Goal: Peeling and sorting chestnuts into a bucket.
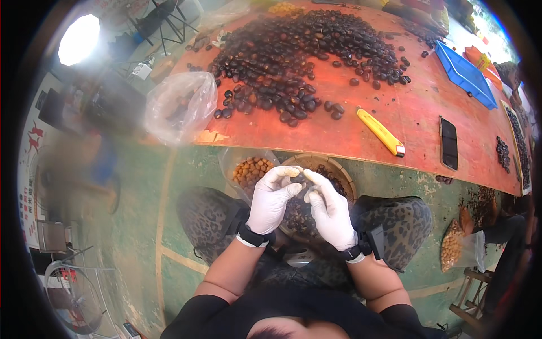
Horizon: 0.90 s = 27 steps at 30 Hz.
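Note:
My left hand [270,203] and my right hand [332,214], both in white gloves, meet fingertip to fingertip above a round woven bamboo basket [350,180]. Their fingers are curled in. A small dark, blurred patch shows between them, and I cannot tell whether it is a held piece or the basket's contents behind. Dark husk pieces [298,218] lie in the basket between my knees. Left of it, a clear plastic bag [225,163] holds peeled tan nuts [253,169]. Ahead, a heap of dark brown nuts [271,63] covers much of the red tabletop [326,131].
A yellow utility knife [381,132] and a phone [449,144] lie near the table's front edge. A blue plastic tray [465,76] is at right. A crumpled clear bag [182,110] hangs over the left corner. Another person's leg [506,231] and a bag of nuts [452,245] are at far right.

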Motion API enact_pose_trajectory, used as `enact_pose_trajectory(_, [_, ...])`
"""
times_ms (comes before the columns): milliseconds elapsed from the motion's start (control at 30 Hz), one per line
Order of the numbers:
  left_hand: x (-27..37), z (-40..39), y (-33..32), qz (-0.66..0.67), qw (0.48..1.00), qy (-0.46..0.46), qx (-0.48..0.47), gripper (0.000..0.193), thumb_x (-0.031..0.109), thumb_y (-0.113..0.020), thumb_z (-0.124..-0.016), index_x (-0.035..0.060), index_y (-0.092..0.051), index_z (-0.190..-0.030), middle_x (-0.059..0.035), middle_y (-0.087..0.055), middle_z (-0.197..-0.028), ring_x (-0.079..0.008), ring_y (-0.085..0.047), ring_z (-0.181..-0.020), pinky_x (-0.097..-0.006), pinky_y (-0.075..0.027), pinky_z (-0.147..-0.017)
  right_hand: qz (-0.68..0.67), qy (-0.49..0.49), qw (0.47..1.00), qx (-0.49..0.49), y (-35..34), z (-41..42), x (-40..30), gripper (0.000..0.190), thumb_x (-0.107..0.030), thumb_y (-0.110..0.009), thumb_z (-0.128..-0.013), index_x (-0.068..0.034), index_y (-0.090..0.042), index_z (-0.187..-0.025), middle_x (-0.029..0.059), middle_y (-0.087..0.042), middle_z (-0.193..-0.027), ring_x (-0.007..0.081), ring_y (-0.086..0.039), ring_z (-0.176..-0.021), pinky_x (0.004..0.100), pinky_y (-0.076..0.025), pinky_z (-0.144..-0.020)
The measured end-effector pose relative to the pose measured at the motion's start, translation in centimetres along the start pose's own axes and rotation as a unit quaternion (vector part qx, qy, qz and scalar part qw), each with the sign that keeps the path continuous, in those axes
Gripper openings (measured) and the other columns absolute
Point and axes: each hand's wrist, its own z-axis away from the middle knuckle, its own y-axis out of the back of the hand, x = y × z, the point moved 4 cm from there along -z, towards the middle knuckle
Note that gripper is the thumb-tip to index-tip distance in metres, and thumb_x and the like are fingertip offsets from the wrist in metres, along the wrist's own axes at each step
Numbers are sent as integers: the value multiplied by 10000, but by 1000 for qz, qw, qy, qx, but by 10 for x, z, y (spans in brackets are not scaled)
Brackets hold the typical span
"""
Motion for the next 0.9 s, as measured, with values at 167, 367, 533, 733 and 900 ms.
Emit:
enact_pose_trajectory(167, [-3,-1,-3,53,996,65,30,261,-17,-621,-847,6,-578,-1104,-69,-604,-1114,-145,-604,-947,-257,-495,-812,-135,-173,975,37,5,-1,22,337,-41,-457,-944,-38,-497,-1279,31,-597,-833,89,-531,-697,242,-469,-694])
enact_pose_trajectory(367, [-4,-1,1,27,998,36,35,344,-11,-624,-846,-4,-555,-1183,-75,-598,-1141,-146,-606,-944,-261,-496,-819,14,-55,998,0,5,-1,-2,395,-55,-516,-902,-74,-469,-1294,168,-625,-940,238,-648,-808,314,-502,-727])
enact_pose_trajectory(533, [-2,-1,-2,3,999,24,23,350,11,-653,-827,-3,-572,-1167,-71,-611,-1109,-144,-593,-958,-268,-483,-831,57,11,998,-8,-1,0,-4,430,-42,-527,-881,-71,-448,-1303,213,-596,-1094,369,-619,-966,376,-514,-812])
enact_pose_trajectory(733, [-3,0,-1,-31,998,37,33,324,21,-665,-820,-6,-590,-1134,-55,-626,-1039,-136,-594,-915,-265,-475,-830,107,54,992,29,-6,1,-10,403,33,-526,-883,-32,-485,-1279,177,-603,-1096,226,-629,-926,306,-494,-824])
enact_pose_trajectory(900, [2,0,0,-145,989,16,31,286,22,-646,-837,-11,-598,-1117,-51,-628,-1016,-125,-596,-896,-255,-478,-822,84,51,994,52,-7,1,-9,386,34,-511,-890,-28,-496,-1271,170,-607,-1101,215,-628,-922,302,-495,-818])
